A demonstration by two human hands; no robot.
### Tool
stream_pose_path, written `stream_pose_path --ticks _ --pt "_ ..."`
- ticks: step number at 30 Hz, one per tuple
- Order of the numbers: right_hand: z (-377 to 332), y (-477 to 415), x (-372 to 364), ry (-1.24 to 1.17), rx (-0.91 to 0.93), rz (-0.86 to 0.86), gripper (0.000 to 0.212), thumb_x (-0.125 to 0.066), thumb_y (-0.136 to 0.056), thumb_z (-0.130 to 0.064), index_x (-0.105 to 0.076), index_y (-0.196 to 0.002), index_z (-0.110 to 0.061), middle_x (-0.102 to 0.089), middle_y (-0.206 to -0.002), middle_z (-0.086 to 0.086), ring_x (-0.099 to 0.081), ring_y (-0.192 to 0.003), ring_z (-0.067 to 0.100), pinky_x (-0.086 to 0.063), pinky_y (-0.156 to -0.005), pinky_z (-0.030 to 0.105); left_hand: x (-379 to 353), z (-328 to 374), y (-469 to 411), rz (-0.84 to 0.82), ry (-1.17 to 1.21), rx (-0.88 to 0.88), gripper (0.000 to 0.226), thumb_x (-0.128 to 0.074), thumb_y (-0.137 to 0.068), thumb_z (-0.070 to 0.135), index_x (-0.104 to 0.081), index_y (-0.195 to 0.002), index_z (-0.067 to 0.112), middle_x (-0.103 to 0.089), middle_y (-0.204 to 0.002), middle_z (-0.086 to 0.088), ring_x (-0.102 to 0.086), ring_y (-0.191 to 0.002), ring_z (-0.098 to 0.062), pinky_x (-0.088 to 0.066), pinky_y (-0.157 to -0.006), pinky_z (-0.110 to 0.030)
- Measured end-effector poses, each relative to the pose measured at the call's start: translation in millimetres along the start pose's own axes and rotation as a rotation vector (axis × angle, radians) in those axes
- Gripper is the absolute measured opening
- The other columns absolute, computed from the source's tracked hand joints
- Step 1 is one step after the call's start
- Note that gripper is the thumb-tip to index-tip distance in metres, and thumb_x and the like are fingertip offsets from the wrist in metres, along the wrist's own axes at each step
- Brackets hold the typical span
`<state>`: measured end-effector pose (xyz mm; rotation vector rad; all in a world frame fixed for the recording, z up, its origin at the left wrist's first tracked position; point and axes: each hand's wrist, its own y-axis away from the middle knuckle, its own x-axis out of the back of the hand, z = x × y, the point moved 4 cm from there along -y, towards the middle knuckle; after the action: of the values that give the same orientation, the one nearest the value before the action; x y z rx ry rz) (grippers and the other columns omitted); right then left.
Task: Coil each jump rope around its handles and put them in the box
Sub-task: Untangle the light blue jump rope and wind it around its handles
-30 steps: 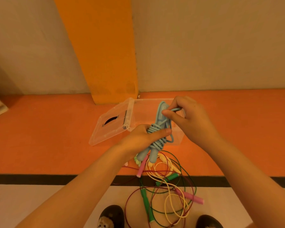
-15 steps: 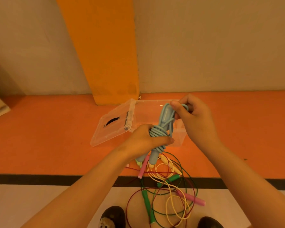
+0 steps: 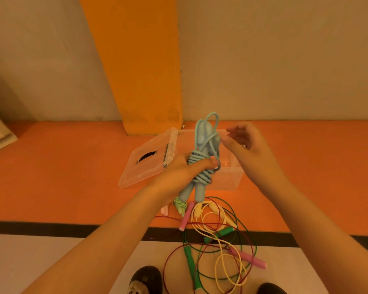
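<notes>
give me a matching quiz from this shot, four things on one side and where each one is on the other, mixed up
1 blue jump rope
2 yellow jump rope
3 clear box
4 lid

a loose on the floor, tangled with the green jump rope
b gripped in the left hand
c on the floor, left of the box
d open, in front of the orange pillar

Pairs: 1-b, 2-a, 3-d, 4-c

The fingertips (image 3: pixel 232 132) of the right hand (image 3: pixel 250 148) are blurred, so we cannot tell if they touch the blue jump rope (image 3: pixel 204 178). The left hand (image 3: pixel 179 172) hides part of its coil. The lower edge cuts both shoes (image 3: pixel 146 280).
</notes>
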<state>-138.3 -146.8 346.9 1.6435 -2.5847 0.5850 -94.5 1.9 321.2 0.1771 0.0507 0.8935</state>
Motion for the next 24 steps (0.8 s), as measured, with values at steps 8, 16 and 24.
stream_pose_path --ticks 8,16,24 --pt "-8.3 6.2 -10.2 -0.040 0.030 -0.123 0.017 -0.069 -0.084 -0.011 -0.065 -0.084 -0.027 -0.066 -0.086 -0.007 -0.060 -0.082 0.008 -0.049 -0.078 0.027 -1.4 4.0 -1.5 0.028 0.119 -0.011 0.008 -0.063 -0.090 0.017 -0.067 -0.086 0.012 -0.068 -0.084 -0.008 -0.064 -0.068 -0.015 -0.051 -0.066 -0.027" --pt "-13.6 7.0 -10.2 -0.106 0.011 -0.148 0.016 -0.071 -0.080 -0.006 -0.064 -0.083 -0.021 -0.063 -0.080 -0.006 -0.058 -0.074 0.002 -0.046 -0.071 0.019 -3.8 6.0 1.6 -0.042 0.151 -0.010 0.008 -0.060 -0.092 0.015 -0.065 -0.092 0.010 -0.068 -0.085 -0.008 -0.065 -0.070 -0.016 -0.052 -0.064 -0.023" --pt "-16.6 12.6 -15.4 -0.215 0.030 -0.064 0.021 -0.066 -0.084 0.000 -0.066 -0.092 -0.020 -0.058 -0.077 -0.002 -0.054 -0.071 0.002 -0.045 -0.064 0.016 -8.3 11.3 3.9 -0.079 0.234 -0.042 0.008 -0.056 -0.094 0.011 -0.063 -0.094 0.009 -0.067 -0.082 -0.007 -0.064 -0.073 -0.018 -0.053 -0.063 -0.023"
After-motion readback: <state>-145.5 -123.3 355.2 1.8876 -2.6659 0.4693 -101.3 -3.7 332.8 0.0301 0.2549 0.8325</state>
